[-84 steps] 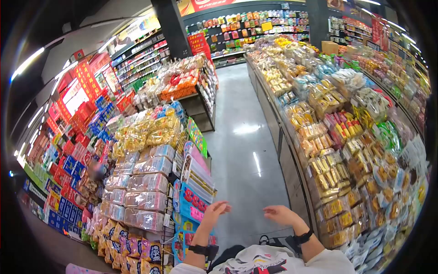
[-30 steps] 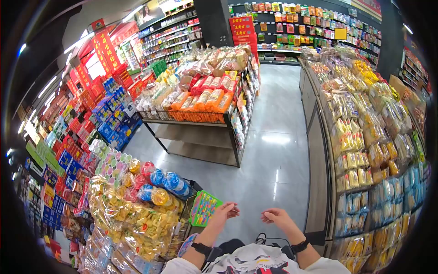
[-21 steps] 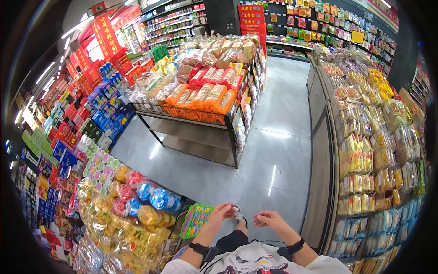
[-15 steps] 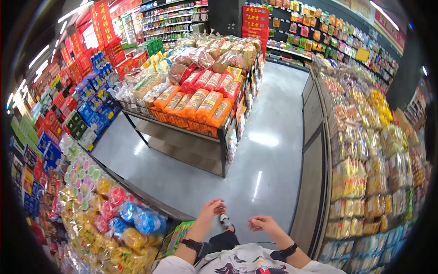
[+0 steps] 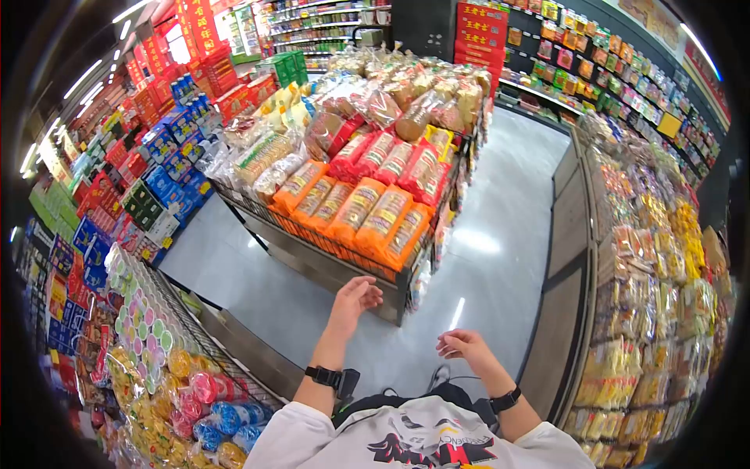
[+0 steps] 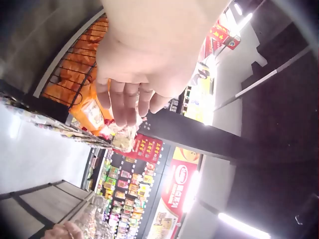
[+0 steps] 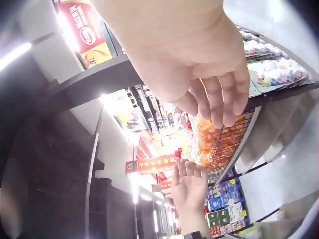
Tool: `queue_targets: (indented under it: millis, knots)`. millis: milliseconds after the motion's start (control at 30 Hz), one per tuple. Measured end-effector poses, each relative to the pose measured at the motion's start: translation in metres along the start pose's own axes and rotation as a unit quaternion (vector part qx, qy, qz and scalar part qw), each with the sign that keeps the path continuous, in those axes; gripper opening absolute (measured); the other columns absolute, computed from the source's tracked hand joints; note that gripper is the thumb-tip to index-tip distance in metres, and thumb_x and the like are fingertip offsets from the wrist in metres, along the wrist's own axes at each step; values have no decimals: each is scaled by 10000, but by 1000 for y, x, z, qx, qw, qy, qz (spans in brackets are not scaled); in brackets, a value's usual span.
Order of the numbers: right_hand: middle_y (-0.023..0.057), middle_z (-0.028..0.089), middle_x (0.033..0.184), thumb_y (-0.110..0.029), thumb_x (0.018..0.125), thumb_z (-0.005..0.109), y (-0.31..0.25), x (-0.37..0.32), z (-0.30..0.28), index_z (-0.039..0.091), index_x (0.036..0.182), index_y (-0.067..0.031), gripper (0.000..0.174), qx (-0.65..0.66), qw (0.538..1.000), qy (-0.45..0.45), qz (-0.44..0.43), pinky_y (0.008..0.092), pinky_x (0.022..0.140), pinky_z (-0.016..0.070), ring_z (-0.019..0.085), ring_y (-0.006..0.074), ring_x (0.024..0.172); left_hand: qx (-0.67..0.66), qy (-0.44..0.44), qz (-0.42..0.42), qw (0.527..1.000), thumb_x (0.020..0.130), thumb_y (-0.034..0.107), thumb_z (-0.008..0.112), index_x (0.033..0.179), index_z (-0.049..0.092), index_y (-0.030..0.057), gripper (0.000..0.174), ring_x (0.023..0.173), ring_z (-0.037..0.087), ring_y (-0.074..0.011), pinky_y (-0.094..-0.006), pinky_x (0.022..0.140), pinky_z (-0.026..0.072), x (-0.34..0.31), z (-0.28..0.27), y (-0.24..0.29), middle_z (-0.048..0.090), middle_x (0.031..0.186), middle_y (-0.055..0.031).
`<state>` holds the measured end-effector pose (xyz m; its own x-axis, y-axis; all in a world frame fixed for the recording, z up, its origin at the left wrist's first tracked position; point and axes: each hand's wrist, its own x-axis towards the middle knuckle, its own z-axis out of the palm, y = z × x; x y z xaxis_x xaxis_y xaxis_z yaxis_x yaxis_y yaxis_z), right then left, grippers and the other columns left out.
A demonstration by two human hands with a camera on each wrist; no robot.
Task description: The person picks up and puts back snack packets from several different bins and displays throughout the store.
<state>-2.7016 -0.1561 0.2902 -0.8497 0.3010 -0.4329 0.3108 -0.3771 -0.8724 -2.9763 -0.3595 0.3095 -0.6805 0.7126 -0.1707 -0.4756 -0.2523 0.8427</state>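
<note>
In the head view my left hand (image 5: 353,303) is raised at the near edge of a wire-rimmed display table (image 5: 312,238), fingers loosely bent with nothing in them. Orange packages (image 5: 361,209) lie in a row just beyond that hand, with red packages (image 5: 383,160) behind them. My right hand (image 5: 470,348) hovers over the aisle floor, relaxed and holding nothing. The left wrist view shows the left hand's fingers (image 6: 130,102) hanging loosely before the orange packages. In the right wrist view, the right hand's fingers (image 7: 219,102) also hang relaxed, and the left hand shows farther off.
A long stand of bagged snacks (image 5: 625,313) runs along the right side. At the lower left stands a rack with wrapped goods (image 5: 187,391) and round cups. Grey floor (image 5: 500,258) forms the aisle between. Stacked blue boxes (image 5: 168,148) are at the left.
The person has moved forward, so the display table with orange packages is nearer and larger. My left hand has risen toward the table edge; the right hand stays low and free.
</note>
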Motion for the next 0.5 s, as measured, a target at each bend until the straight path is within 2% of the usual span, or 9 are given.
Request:
queue_targets:
  millis: [67, 233, 367, 500]
  knots:
    - [100, 759, 1035, -232, 1043, 618, -10, 31, -15, 704, 1166, -8, 270, -6, 1000, -4, 19, 346, 837, 588, 732, 191, 906, 24, 15, -11, 1000, 1059, 227, 587, 1202, 669, 73, 227, 913, 710, -183, -323, 834, 541, 26, -11, -7, 739, 1009, -71]
    - [93, 758, 996, -241, 1038, 628, -28, 114, -66, 712, 1127, -17, 255, 31, 999, -11, 27, 340, 822, 585, 726, 181, 880, 36, 121, -12, 992, 1048, 227, 596, 1195, 674, 85, 218, 906, 713, -176, -324, 824, 542, 75, -16, -13, 743, 998, -71]
    - [89, 756, 981, -246, 1038, 632, -71, 177, -92, 710, 1118, -17, 255, 31, 997, -52, 46, 328, 808, 584, 725, 182, 868, 57, 208, -10, 976, 1037, 227, 608, 1182, 679, 89, 212, 874, 715, -174, -323, 801, 543, 117, 0, 10, 742, 967, -60]
    - [91, 755, 983, -254, 1034, 636, -106, 237, -125, 710, 1113, -20, 258, 5, 994, -96, 49, 328, 800, 584, 727, 187, 864, 60, 253, 61, 964, 1033, 222, 620, 1193, 662, 87, 213, 846, 712, -161, -312, 787, 540, 162, 5, 30, 732, 947, -42]
